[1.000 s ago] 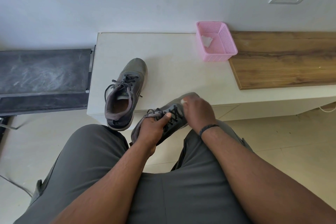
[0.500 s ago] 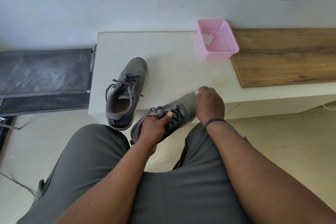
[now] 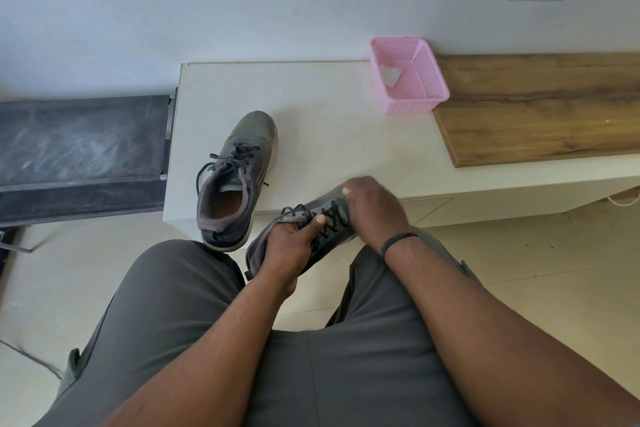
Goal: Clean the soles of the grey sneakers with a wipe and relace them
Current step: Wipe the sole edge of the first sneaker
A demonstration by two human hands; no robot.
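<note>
Wall: a plain pale wall (image 3: 242, 3) closes off the far side, directly behind the counter.
Counter: one white counter (image 3: 329, 114) runs along the wall; its near edge hangs over the floor and its left end stops beside a dark grey bench (image 3: 79, 146).
Wood panel: one brown board (image 3: 540, 107) covers the counter's right part.
Open room: bare white top lies between the resting shoe and the basket.
Sneakers, two: one resting sneaker (image 3: 239, 180) stands upright, heel past the near edge; one held sneaker (image 3: 311, 229) is off the counter, above the lap.
Basket: one pink basket (image 3: 408, 76) sits against the wall, touching the board, with one white scrap (image 3: 390, 74) inside.
Left hand (image 3: 289, 246): curled around the held sneaker's laced middle, thumb on the laces.
Right hand (image 3: 375, 204): curled over the toe, pinching a white wipe (image 3: 345, 190).
</note>
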